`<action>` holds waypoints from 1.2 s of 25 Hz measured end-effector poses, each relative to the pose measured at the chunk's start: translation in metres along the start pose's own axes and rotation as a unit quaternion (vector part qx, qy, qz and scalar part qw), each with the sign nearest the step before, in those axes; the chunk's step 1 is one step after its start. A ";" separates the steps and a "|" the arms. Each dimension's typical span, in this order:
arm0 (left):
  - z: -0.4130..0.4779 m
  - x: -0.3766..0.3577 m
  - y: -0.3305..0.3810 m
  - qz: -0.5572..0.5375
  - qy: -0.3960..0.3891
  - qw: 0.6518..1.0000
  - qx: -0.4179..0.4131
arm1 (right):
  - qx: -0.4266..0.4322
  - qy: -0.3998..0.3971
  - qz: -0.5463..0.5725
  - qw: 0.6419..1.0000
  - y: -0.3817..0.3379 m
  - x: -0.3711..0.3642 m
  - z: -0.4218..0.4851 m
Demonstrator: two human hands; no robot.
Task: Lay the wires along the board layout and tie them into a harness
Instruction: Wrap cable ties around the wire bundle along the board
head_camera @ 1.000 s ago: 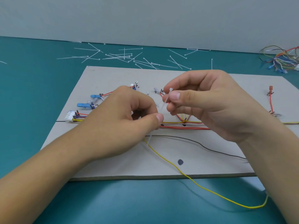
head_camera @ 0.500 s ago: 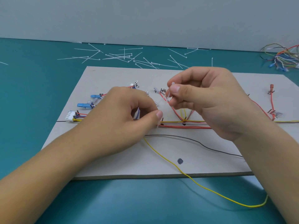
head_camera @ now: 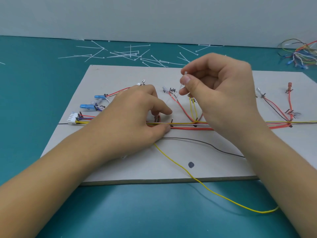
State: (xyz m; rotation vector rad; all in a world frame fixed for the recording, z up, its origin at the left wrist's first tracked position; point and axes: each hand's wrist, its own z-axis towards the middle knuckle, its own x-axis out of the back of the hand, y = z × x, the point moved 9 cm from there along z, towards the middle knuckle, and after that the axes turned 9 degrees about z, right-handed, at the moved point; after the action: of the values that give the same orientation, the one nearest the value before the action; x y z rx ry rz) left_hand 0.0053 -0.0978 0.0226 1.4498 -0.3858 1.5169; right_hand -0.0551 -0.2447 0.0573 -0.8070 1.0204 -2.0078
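Red-yellow wire bundle [head_camera: 185, 125] lies mid-frame along board [head_camera: 120, 78] line. Bundle pinched by left hand [head_camera: 135, 115]; right hand [head_camera: 223, 93], just above, pinches white cable tie [head_camera: 180, 88] tail. Risk: hard pull drags bundle off layout; loose yellow wire [head_camera: 171, 158] at lower centre left untied.

A wiring workbench: a teal mat [head_camera: 34, 117] carries a marked grey board [head_camera: 120, 74], with scattered cable ties [head_camera: 123, 54] and spare wires [head_camera: 301, 54] by a plain wall [head_camera: 154, 18].
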 end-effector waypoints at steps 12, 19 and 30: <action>0.004 -0.002 -0.013 -0.023 -0.025 0.999 0.031 | -0.024 -0.129 -0.060 0.990 0.017 -0.029 -0.006; 0.002 0.002 -0.010 -0.034 -0.013 0.999 0.021 | 0.035 -0.103 -0.066 0.992 0.001 -0.021 -0.001; 0.002 0.001 -0.008 -0.039 -0.018 0.999 0.028 | -0.022 -0.073 -0.111 0.991 0.013 -0.012 0.003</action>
State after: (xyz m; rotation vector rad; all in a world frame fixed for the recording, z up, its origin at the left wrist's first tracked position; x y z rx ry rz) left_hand 0.0129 -0.0948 0.0203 1.5211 -0.3073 1.4509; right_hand -0.0418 -0.2421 0.0452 -1.1158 0.9267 -2.0795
